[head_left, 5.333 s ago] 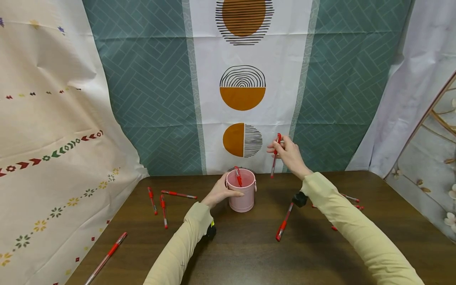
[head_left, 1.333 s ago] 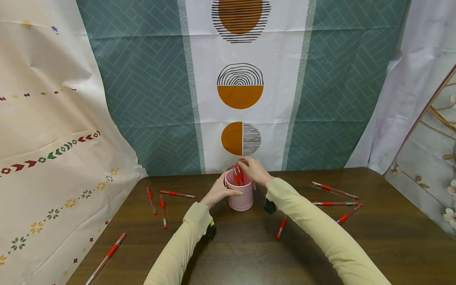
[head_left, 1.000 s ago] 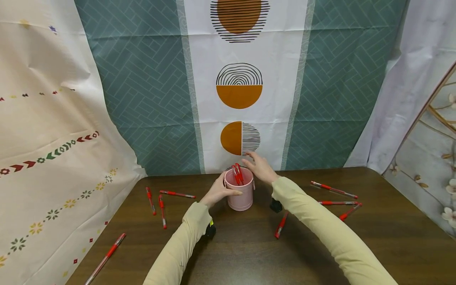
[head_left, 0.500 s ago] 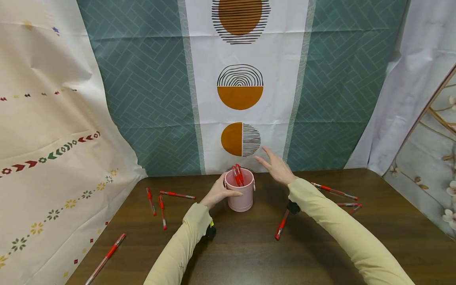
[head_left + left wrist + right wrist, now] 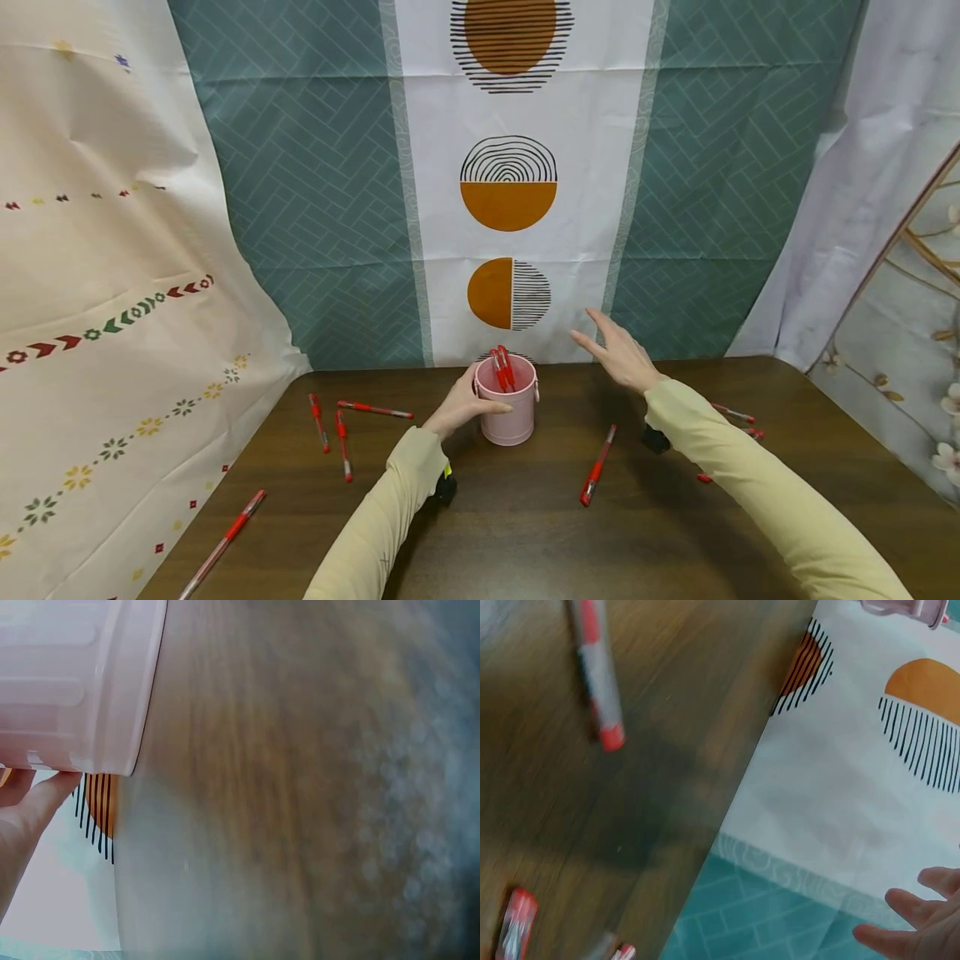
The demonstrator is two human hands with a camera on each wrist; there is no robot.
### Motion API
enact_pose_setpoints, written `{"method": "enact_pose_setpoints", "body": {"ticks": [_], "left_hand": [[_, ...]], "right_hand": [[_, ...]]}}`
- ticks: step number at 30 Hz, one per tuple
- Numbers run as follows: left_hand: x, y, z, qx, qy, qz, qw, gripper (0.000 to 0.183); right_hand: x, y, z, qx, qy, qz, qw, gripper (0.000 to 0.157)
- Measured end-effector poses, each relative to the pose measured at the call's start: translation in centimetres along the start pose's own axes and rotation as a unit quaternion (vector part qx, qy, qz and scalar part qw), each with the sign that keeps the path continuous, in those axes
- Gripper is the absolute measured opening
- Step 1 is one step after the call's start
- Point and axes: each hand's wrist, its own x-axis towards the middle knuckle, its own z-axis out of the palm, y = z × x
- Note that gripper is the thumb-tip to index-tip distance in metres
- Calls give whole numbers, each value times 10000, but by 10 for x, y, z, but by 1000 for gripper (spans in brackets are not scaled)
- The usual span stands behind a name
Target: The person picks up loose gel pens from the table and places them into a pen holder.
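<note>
A small pink bucket (image 5: 507,422) stands upright near the table's back edge, with two red gel pens (image 5: 503,369) leaning in it, caps up. My left hand (image 5: 459,406) grips its left side, thumb across the front and the other fingers mostly hidden behind; the left wrist view shows fingers against the bucket wall (image 5: 52,682). Raised to the right of the bucket is my right hand (image 5: 624,357), fingers spread, holding nothing. Below that hand, one red pen (image 5: 597,467) lies on the table; the right wrist view shows this area with blurred pens and the spread fingers (image 5: 907,909).
Several red pens lie on the dark wooden table (image 5: 495,533) at the left, such as one pen (image 5: 375,409) near the back and another pen (image 5: 223,543) near the front. More pens (image 5: 733,413) are partly hidden behind my right sleeve. Patterned cloth (image 5: 510,108) hangs behind the table.
My right hand carried a red pen to the bucket, let it go inside beside the first pen, then moved away up and right with fingers spread. My left hand stayed on the bucket.
</note>
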Motion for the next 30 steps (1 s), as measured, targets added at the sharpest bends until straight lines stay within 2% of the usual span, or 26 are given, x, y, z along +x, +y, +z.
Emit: {"method": "enact_pose_setpoints", "body": {"ticks": [12, 19, 30], "left_hand": [[-1, 0, 0, -25, 23, 46, 10000, 80], [0, -1, -1, -44, -30, 93, 9999, 81], [0, -1, 0, 16, -32, -13, 10000, 82]], "right_hand": [[-17, 30, -14, -598, -188, 233, 9978, 82], [-27, 45, -23, -769, -265, 388, 9959, 85], [-42, 73, -32, -1183, -713, 867, 9866, 90]]}}
